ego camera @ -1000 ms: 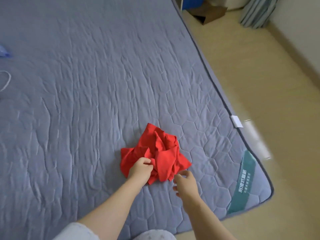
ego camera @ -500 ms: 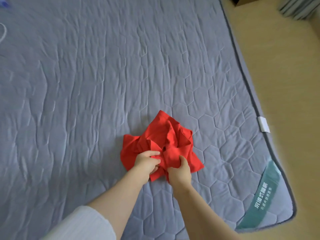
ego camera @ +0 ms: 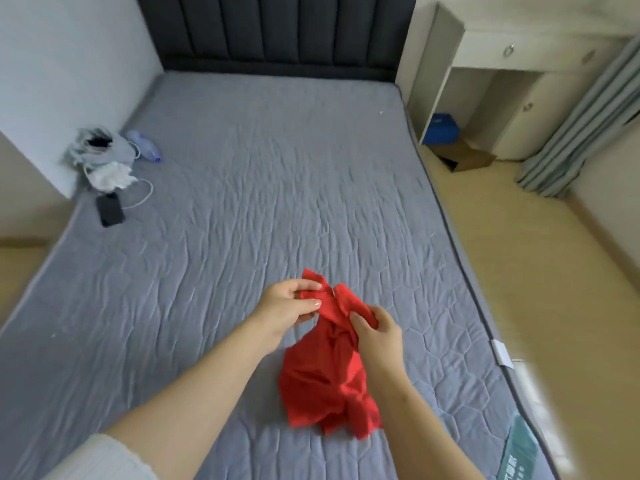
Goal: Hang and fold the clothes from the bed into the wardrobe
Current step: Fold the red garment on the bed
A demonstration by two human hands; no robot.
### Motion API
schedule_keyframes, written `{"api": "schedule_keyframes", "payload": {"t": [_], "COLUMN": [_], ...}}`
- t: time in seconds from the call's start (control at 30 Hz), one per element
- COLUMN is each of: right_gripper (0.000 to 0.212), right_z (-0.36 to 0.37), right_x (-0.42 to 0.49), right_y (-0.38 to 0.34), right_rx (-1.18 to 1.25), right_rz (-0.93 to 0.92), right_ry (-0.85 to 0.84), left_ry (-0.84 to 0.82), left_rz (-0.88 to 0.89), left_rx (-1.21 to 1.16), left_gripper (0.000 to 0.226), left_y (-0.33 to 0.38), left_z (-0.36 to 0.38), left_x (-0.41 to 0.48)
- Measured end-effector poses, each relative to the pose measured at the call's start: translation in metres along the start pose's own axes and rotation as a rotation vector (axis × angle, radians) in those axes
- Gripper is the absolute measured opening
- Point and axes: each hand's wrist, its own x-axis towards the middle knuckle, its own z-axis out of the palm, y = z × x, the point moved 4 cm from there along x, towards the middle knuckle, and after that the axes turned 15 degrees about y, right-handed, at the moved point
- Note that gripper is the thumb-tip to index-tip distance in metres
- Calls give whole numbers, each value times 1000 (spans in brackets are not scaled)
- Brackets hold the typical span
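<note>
The bed (ego camera: 242,202) fills most of the view with its grey quilted cover. The white cabinet (ego camera: 485,81) at the far right is probably the wardrobe, just guessing. The red garment (ego camera: 322,382) is over the bed's near-right part, held up bunched between both hands. Its bottom droops toward the cover, can't tell if it touches. A small heap of clothes (ego camera: 100,157) sits far left.

The left hand (ego camera: 289,306) has its fingers (ego camera: 310,304) pinched on the top edge, and the right hand (ego camera: 379,336) is clamped on the bunch just to the right. Looks like the untangling step, hunting for edges. Next move probably needs the hands spread apart so it opens flat, then fold or hang.
</note>
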Motion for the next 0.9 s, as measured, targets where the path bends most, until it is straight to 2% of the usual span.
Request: {"api": "schedule_keyframes", "payload": {"t": [0.13,0.27,0.43,0.6,0.73,0.9], "right_gripper": [21,28,27,30,30,29], "right_z": [-5,-11,-21,-36,-45,-42], "right_x": [-16,-28,-44,-58,-73,-89], "right_y": [-81,-162,-252,-306,-340,-367], "right_rx": [64,119,273,367,362,332], "right_rz": [-158,-339,-465,-532,-653,-727], "right_ry": [-37,-49,-42,16,14,11], "left_ry": [-8,57,169,305,402,410], "left_rz": [225,461,743,886,948,992], "left_rx": [20,55,29,-34,-7,-68], "left_gripper": [29,29,26,22,20,20], "left_y": [86,167,266,339,372,394], "left_z": [-18,-35,-65,-108,-137,-144], "left_x": [-30,-60,-106,-144,-161,-179]}}
